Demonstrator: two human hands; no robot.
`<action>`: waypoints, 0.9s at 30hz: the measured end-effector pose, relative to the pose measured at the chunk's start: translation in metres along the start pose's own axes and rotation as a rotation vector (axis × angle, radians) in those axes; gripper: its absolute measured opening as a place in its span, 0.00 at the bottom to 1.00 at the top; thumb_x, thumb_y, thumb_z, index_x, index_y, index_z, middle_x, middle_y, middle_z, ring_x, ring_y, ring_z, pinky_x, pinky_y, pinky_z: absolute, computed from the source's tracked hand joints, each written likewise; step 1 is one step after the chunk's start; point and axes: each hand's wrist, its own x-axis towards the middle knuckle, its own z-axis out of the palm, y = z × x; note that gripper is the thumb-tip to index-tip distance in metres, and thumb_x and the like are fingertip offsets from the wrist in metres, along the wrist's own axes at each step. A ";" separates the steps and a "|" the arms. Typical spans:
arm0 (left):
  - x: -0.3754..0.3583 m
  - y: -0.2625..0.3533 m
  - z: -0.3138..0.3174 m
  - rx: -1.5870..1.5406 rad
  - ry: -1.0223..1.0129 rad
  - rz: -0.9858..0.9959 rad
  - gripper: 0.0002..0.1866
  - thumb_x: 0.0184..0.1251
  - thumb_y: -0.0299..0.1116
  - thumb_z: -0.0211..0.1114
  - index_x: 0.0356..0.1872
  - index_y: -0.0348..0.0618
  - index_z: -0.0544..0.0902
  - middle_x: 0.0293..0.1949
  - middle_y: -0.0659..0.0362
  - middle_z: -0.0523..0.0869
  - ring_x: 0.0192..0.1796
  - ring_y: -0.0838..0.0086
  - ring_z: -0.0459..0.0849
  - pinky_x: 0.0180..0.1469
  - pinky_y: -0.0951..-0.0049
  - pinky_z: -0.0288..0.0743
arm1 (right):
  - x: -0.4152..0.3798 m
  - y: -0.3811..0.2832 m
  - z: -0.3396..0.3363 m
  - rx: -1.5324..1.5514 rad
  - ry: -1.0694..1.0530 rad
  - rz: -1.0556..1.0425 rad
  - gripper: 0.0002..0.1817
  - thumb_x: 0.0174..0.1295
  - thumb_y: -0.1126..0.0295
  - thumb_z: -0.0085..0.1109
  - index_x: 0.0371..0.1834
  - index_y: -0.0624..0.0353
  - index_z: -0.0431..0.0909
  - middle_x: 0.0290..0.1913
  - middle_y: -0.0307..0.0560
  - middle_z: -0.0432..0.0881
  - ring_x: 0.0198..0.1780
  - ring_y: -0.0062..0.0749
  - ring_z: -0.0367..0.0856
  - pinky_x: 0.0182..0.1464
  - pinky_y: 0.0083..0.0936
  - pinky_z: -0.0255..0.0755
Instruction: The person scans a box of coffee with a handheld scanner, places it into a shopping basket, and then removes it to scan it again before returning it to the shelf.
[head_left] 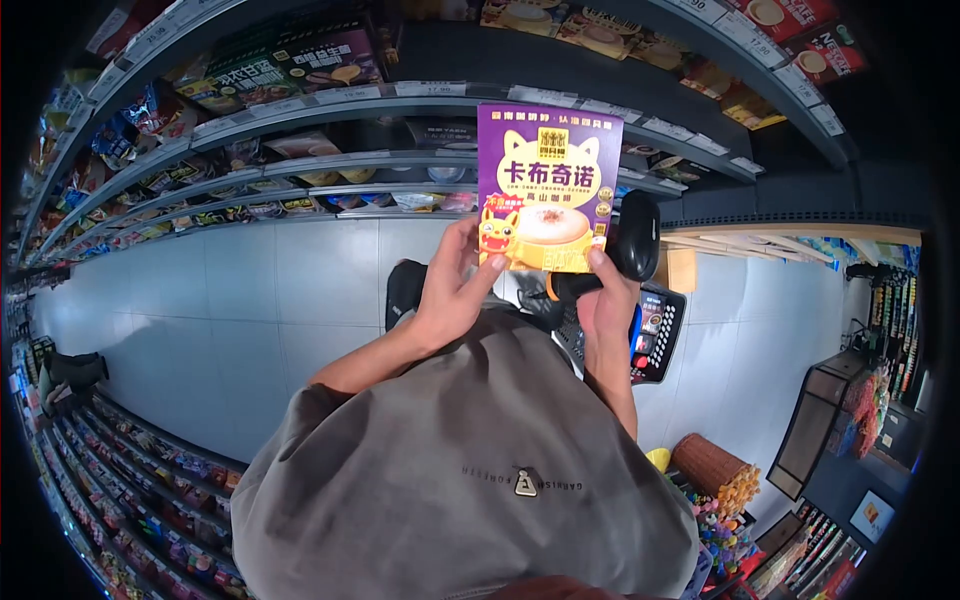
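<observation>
A purple and yellow box of cappuccino coffee [548, 185] is held up in front of me, its printed front facing my eyes. My left hand [455, 285] grips the lower left corner, thumb on the front. At the lower right corner, my right hand [608, 300] holds the box the same way. The fingers behind the box are hidden. Just beyond my right hand is a black rounded object [640, 235] whose kind I cannot make out. A black basket [683, 325] with some goods inside stands on the floor, partly behind my right forearm.
Shelves with price rails [430, 90] curve across the front, carrying boxed and bagged goods. Red Nescafé boxes [825, 55] are at the upper right. More stocked shelves [120, 480] run along the lower left. A brown wicker basket [708, 462] stands at the lower right on the tiled floor [290, 270].
</observation>
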 end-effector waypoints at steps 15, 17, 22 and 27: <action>-0.003 -0.011 0.019 -0.036 0.013 -0.054 0.25 0.71 0.30 0.61 0.63 0.32 0.61 0.60 0.49 0.72 0.63 0.68 0.73 0.66 0.64 0.66 | 0.006 -0.009 -0.019 -0.003 -0.018 0.074 0.37 0.54 0.86 0.61 0.70 0.61 0.62 0.59 0.46 0.75 0.59 0.32 0.75 0.63 0.32 0.69; -0.005 -0.010 0.019 -0.024 0.026 -0.061 0.25 0.71 0.30 0.61 0.63 0.32 0.62 0.60 0.49 0.72 0.63 0.69 0.73 0.67 0.64 0.65 | 0.007 -0.009 -0.018 -0.005 -0.018 0.051 0.37 0.54 0.86 0.61 0.70 0.62 0.62 0.58 0.46 0.76 0.59 0.32 0.76 0.63 0.32 0.69; -0.005 -0.011 0.016 -0.032 0.055 -0.047 0.26 0.71 0.31 0.61 0.63 0.31 0.62 0.60 0.49 0.72 0.63 0.69 0.73 0.67 0.64 0.65 | 0.010 0.000 -0.023 -0.010 -0.031 0.092 0.38 0.53 0.87 0.61 0.70 0.61 0.62 0.57 0.45 0.76 0.58 0.32 0.76 0.63 0.32 0.69; -0.004 -0.008 0.013 -0.006 0.044 -0.072 0.26 0.71 0.32 0.61 0.63 0.31 0.61 0.61 0.49 0.72 0.63 0.69 0.72 0.68 0.65 0.64 | 0.008 -0.001 -0.015 0.012 -0.038 0.056 0.38 0.52 0.87 0.62 0.70 0.59 0.63 0.55 0.44 0.76 0.58 0.32 0.75 0.63 0.31 0.68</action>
